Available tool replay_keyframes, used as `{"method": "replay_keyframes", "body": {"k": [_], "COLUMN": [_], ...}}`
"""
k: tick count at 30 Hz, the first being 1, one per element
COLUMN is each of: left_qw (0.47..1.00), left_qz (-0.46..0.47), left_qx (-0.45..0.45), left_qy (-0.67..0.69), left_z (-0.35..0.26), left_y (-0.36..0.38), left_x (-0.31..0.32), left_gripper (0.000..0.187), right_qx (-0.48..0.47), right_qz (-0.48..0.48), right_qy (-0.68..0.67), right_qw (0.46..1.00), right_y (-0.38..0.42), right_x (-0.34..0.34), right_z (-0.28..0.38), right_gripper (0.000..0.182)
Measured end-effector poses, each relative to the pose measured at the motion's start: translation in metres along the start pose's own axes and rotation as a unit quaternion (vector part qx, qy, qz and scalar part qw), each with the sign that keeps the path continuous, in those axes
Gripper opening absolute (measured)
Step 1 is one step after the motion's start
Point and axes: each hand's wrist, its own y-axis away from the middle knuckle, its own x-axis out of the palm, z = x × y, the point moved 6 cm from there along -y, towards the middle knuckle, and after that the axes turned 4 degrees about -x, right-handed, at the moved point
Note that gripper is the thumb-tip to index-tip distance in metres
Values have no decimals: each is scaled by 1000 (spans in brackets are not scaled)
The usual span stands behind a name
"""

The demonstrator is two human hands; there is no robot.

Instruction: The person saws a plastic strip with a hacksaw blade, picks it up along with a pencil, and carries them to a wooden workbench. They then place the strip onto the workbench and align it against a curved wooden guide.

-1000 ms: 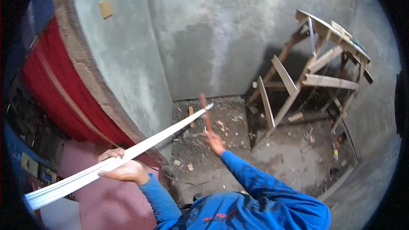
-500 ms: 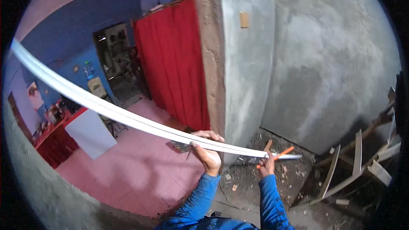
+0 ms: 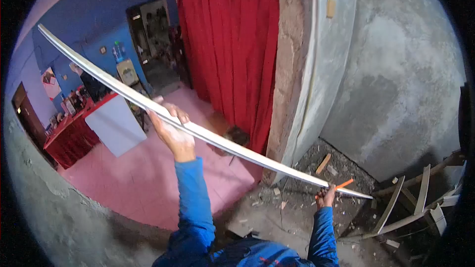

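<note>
A long, narrow white trim strip (image 3: 257, 159) runs slantwise across the view, from high at the far left down to the lower right. My left hand (image 3: 175, 136) grips it left of the middle, thumb on one side and fingers curled over the other. Nearer the strip's lower end, my right hand (image 3: 325, 198) is closed around it. A thin orange tool (image 3: 345, 184) also sticks out of that right hand, lying across the strip; its exact kind is hard to make out.
A rough wall edge (image 3: 288, 64) stands ahead, with a red curtain (image 3: 230, 54) left of it and a grey plastered wall (image 3: 396, 74) right. Wooden slats (image 3: 423, 190) lean at the lower right above debris-strewn ground. Beyond the opening are a pink floor (image 3: 163, 188) and a white board (image 3: 116, 126).
My left hand has shifted up and left along the strip, arm stretched further out. My right hand sits slightly lower and further right. The view has turned left.
</note>
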Motion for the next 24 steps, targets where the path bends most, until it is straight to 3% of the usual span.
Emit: {"method": "replay_keyframes", "body": {"k": [4,5,6,8,9,10,12,14,15,16,17,18,19,20,21,22,23,24], "left_qw": [997,999,997,997,994,994,982,915,970,946,974,974,939,914,939,932,912,952], "left_qz": [46,-7,-39,-11,50,-14,-18,17,59,22,-41,104,21,10,77,-35,-153,-75], "left_qx": [25,-42,-45,-71,-101,-52,-33,40,-99,-48,-66,-136,-55,-29,-69,-129,-68,-175], "left_qy": [-56,-20,-48,-22,-3,-91,-186,-401,-215,-320,-215,-146,-338,-404,-329,-338,-375,-239], "left_z": [-10,-12,-21,-41,-50,-58,-73,-79,-79,-66,-45,-34,-8,19,46,65,75,91], "left_y": [-66,-87,-104,-150,-172,-188,-230,-247,-287,-237,-193,-182,-128,-78,-56,-28,-9,-27], "left_x": [-50,-69,-81,-109,-123,-134,-163,-171,-219,-163,-122,-143,-119,-106,-152,-157,-143,-193], "left_gripper": [46,41,37,31,30,47,47,48,51,48,44,47,51,59,66,66,64,60], "right_qx": [33,56,52,50,56,46,77,85,88,96,106,109,121,144,166,175,183,170], "right_qz": [76,109,121,50,17,-18,-19,-12,-34,-12,12,25,11,2,-7,-2,1,-10], "right_qy": [-31,-52,-62,-72,-83,-71,-37,-14,-10,-4,4,18,10,18,21,21,23,35], "right_qw": [996,991,989,995,995,996,996,996,995,995,994,994,993,989,986,984,983,985], "right_y": [38,55,49,51,50,44,40,57,79,90,98,110,129,142,152,160,167,172], "right_x": [22,31,22,8,-2,-13,-28,-26,-13,-11,-5,2,16,24,29,34,39,47], "right_z": [-22,-24,-30,-32,-31,-34,-47,-56,-60,-67,-73,-75,-79,-89,-102,-113,-123,-143], "right_gripper": [28,29,26,28,29,30,35,40,42,42,43,45,46,47,47,48,49,47]}}
